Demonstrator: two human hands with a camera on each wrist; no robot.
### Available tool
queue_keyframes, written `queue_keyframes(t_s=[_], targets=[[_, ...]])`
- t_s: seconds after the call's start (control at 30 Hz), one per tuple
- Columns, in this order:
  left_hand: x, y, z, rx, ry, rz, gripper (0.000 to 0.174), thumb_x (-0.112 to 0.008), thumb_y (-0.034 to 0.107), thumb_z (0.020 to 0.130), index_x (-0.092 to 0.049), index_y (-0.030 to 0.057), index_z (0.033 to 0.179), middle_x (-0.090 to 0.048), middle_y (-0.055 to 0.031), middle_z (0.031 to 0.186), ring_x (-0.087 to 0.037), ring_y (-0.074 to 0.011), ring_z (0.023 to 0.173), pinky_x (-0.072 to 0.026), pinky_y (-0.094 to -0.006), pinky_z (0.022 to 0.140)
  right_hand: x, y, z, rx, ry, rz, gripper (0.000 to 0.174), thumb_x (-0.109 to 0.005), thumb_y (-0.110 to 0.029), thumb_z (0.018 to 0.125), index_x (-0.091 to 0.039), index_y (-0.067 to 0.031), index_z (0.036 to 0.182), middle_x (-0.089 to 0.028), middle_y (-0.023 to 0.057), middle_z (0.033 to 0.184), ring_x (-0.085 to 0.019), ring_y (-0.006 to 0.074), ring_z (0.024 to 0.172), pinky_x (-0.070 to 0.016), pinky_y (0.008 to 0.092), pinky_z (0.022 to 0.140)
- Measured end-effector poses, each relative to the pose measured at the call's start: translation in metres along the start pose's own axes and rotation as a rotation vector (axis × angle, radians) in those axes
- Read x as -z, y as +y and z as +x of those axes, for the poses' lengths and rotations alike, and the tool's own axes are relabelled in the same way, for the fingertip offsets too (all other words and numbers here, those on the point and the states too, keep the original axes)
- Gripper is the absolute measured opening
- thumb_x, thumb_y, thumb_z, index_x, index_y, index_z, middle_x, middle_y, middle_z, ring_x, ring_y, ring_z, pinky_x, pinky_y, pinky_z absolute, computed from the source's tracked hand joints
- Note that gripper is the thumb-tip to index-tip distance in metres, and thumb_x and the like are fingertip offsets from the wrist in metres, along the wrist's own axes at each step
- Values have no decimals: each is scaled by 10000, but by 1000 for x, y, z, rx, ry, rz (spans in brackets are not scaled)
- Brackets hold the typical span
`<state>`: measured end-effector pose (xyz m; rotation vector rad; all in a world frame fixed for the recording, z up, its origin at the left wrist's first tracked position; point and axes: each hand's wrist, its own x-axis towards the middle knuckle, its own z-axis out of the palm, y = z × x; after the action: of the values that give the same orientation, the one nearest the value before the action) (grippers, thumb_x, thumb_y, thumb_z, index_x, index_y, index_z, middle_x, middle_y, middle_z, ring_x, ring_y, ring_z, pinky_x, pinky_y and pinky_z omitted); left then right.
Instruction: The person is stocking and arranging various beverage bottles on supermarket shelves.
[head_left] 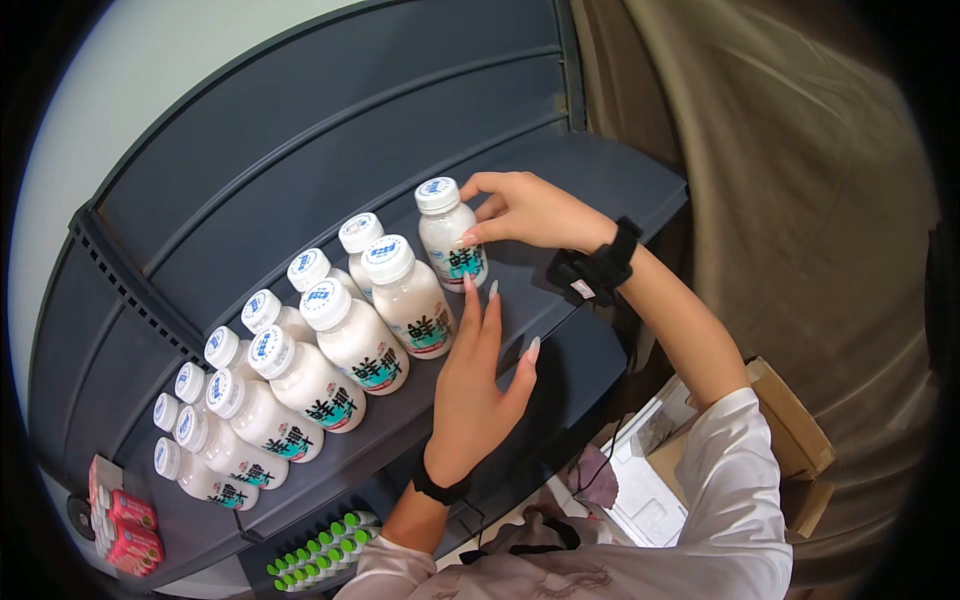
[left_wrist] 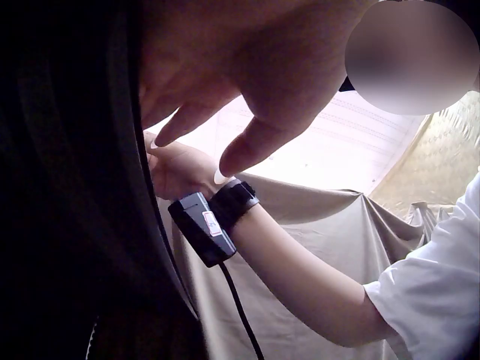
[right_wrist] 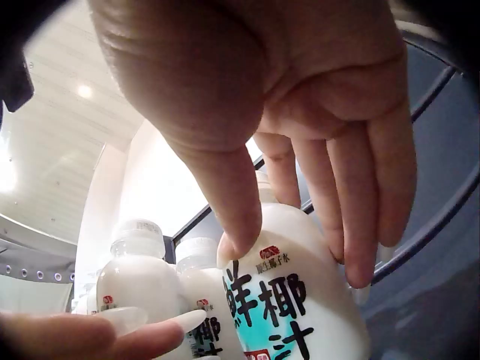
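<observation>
Up on the dark shelf [head_left: 600, 170], right at the curtain end of two rows of white bottles, is the bottle [head_left: 447, 238] I've got hold of. My right hand [head_left: 525, 210] is grasping it by the upper body, thumb on the label side and fingers round the other side, just under the white cap. It's pretty much upright, but honestly can't tell from these views whether its bottom is sitting on the shelf.

My left hand [head_left: 475, 395] is open, fingers spread, nothing gripped. The fingertips are right by the lower part of that same bottle, in front of it. Whether they're actually touching it, can't say for sure.

The other bottles look like the same stuff: white caps with blue print, black lettering and a teal patch on the labels I can see. There's a front row [head_left: 372, 352] and a back row [head_left: 310, 270], six in each, all standing close together. The one in my hand is just beside the nearest pair.

Down at the far end of the shelf there are some red packs [head_left: 133, 545], well apart from my hands. A bunch of green-capped bottles [head_left: 325, 550] sits on a lower level. Over on my right there's a big brown curtain [head_left: 800, 200], with an open cardboard box [head_left: 790, 400] down beside it.
</observation>
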<state>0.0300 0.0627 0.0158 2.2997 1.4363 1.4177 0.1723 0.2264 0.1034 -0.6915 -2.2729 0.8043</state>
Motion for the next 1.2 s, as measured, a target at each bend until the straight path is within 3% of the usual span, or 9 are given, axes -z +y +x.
queue_keyframes(t_s=[0.57,0.67,0.77,0.87,1.2], targets=[[2,4,0,35,-12,-32,576,-668,145,902,-477,-35,1414,-378,-282,1522,-420,-394,1395,-358,-392,1108,-7,7,29,28,-113,130,515,-791,-238,840,-597,15,1243,-739,179,986,-698,211,955,-502,331,890],[2,5,1,43,-13,-49,565,-663,140,902,-485,-36,1408,-384,-278,1520,-425,-394,1391,-364,-392,1104,-7,7,30,7,-125,140,518,-796,-224,836,-580,15,1242,-726,200,1044,-691,233,1016,-502,344,922],[3,5,1,44,-18,-60,560,-660,140,903,-487,-37,1405,-388,-275,1519,-431,-394,1387,-368,-393,1101,-15,14,32,45,-144,359,521,-805,-208,829,-548,10,1226,-700,226,1115,-671,273,1094,-499,367,961],[3,5,1,47,-21,-55,559,-659,143,904,-488,-35,1406,-389,-273,1518,-435,-393,1384,-370,-392,1100,-19,15,33,51,-133,337,513,-811,-196,824,-523,2,1199,-678,244,1159,-648,305,1147,-495,387,984],[2,4,1,41,-14,-47,554,-661,146,903,-496,-29,1402,-399,-263,1516,-445,-379,1381,-369,-387,1102,-17,13,28,43,-131,314,488,-808,-195,830,-522,-3,1175,-686,233,1145,-654,292,1136,-497,372,969]])
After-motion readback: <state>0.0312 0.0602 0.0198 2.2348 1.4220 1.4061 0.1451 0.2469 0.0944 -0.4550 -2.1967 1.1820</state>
